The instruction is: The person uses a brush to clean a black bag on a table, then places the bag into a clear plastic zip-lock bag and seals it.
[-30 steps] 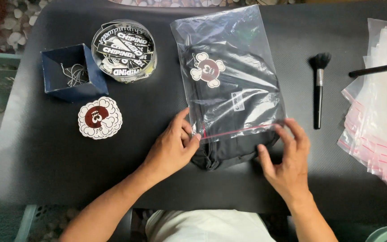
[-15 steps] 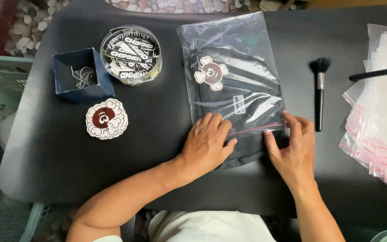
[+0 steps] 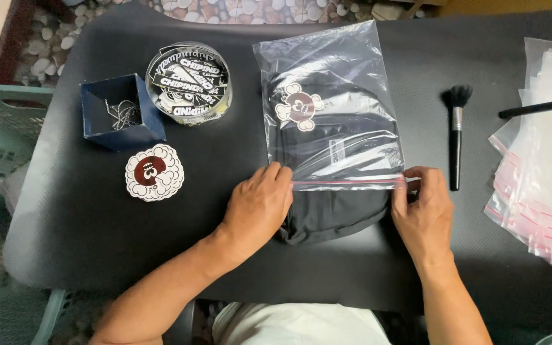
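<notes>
A clear zip bag (image 3: 327, 96) lies on the black table (image 3: 97, 230), holding a folded black garment (image 3: 333, 214) whose lower part sticks out of the bag's open mouth. A cloud-shaped sticker sits inside the bag. My left hand (image 3: 260, 207) grips the bag's mouth at its left corner. My right hand (image 3: 420, 211) pinches the right corner of the red-lined zip strip.
A round clear tub of stickers (image 3: 188, 83), a small blue box with a chain (image 3: 119, 114) and a cloud-shaped sticker (image 3: 154, 172) lie at the left. A black brush (image 3: 456, 137) lies right of the bag. A stack of empty zip bags (image 3: 544, 166) fills the right edge.
My left hand slid from the middle of the bag's mouth back to its left corner, and my right hand shifted out to the right corner. The bag's mouth is now stretched straight.
</notes>
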